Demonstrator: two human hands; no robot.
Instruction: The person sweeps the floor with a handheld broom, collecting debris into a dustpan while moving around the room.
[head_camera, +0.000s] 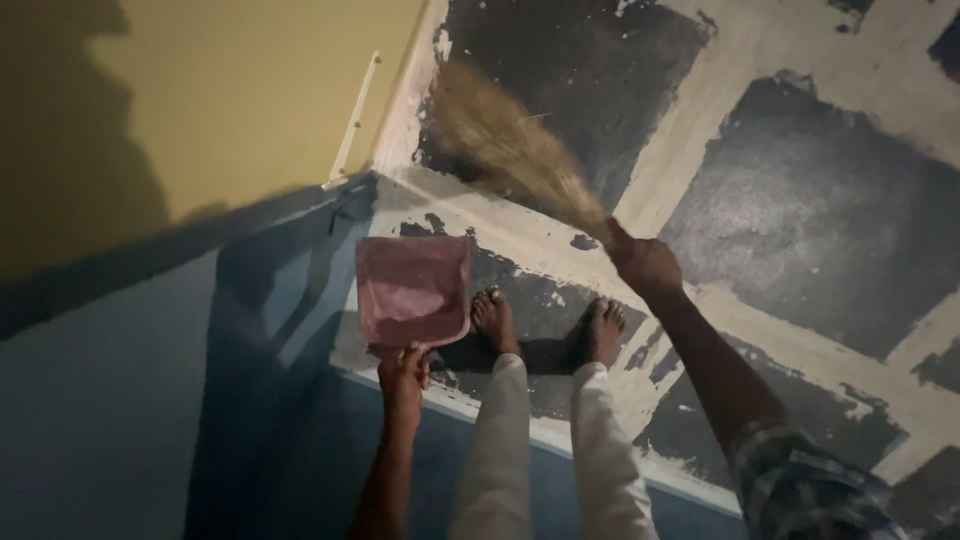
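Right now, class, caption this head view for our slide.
Left hand holds pink dustpan; right hand sweeps grass broom over the patchy floor.

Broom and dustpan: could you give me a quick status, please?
Left hand grips pink dustpan. Right hand grips straw broom, bristles blurred. Bare feet beside dustpan.

Bare feet (545, 325), pale trousers (560, 450), and what looks like a checked sleeve (800, 480) on the right arm.

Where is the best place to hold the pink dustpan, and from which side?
Grip the pink dustpan at its narrow near edge, coming from behind, as the left hand does. The wide flat pan points away, towards the grass broom in the right hand, so its mouth stays free.
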